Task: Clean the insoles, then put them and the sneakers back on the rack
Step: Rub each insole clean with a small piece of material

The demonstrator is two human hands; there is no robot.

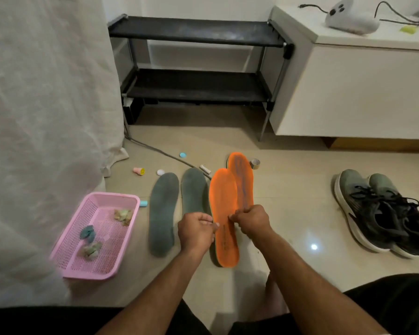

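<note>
Both hands — left hand [197,228] and right hand [251,222] — pinch the near orange insole [224,221] by its edges, fingers curled. Beside it on the floor lie another orange insole [242,180] and two grey insoles [174,209]. The sneakers [382,211] sit well right and the rack [198,61] holds nothing — restocking seems entirely ahead.

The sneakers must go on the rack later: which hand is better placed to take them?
Probably the right hand: the sneakers lie on its side of the floor, while the left hand is beyond the orange insoles.
</note>
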